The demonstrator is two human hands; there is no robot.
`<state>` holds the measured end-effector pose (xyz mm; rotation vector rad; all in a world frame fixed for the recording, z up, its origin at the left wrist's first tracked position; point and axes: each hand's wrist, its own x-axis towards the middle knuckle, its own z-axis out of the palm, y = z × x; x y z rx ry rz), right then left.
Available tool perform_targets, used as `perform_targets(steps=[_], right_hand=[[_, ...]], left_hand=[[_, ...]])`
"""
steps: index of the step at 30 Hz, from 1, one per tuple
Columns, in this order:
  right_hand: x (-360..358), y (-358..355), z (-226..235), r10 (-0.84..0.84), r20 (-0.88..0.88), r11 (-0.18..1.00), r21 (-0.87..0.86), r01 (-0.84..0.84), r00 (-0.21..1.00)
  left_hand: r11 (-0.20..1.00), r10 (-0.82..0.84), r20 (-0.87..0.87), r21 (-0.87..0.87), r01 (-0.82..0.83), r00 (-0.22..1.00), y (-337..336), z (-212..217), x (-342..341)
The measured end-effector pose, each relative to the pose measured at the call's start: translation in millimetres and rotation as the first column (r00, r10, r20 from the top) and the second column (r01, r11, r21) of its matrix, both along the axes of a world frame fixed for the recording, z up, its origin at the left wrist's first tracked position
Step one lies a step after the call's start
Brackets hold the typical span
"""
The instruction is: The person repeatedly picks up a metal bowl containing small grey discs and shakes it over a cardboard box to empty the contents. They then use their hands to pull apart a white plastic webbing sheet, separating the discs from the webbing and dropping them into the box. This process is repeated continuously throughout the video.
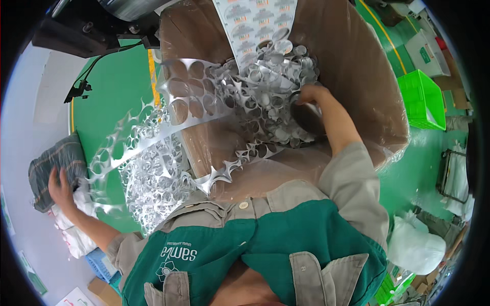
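Note:
My right hand [314, 95] reaches into a large box lined with clear plastic [357, 66]. Its fingers curl over the rim of a dark, round, hollow-looking piece [305, 115]; its exact kind is unclear. Beneath and beside it lies a heap of silvery foil discs and scraps [265, 97]. Out to the far left, my left hand [61, 188] has its fingers apart, with nothing seen in it. A punched foil web [153, 140], full of round holes, stretches from the box toward that hand, its left end smeared by motion. Whether it touches the hand, I cannot tell.
A printed foil sheet [255, 23] hangs into the box from above. Left of the box rises a pile of punched foil waste [155, 183]. Dark machine parts [97, 30] overhang the upper left. A green crate [421, 99] stands on the green floor at right.

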<state>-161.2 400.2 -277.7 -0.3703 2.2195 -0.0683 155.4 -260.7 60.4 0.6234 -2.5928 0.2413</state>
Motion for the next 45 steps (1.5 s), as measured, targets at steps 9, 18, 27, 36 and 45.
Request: perform_targets(steps=[9, 18, 27, 36, 45], right_hand=[[-26, -36, 204, -0.024, 0.33, 0.029, -0.943, 0.33, 0.944], [-51, 21, -33, -0.788, 0.55, -0.126, -0.584, 0.802, 0.276], [-20, -42, 75, 0.165, -0.109, 0.986, -0.016, -0.167, 0.98], [-17, -36, 225, 0.195, 0.512, -0.473, -0.698, 0.538, 0.837], [31, -49, 7, 0.187, -0.21, 0.982, 0.004, -0.191, 0.96]], left_hand=[[0.5, -0.854, 0.328, 0.3, 0.813, 0.404, 299, -99, -170], [0.47, -0.79, 0.575, 0.344, 0.813, 0.213, 314, -121, -201], [0.551, -0.779, 0.607, 0.541, 0.636, 0.158, 311, -122, -200], [0.152, -0.739, -0.196, 0.884, 0.442, 0.645, 279, -20, -183], [0.239, -0.467, -0.644, 0.568, 0.788, 0.606, 233, 30, -114]])
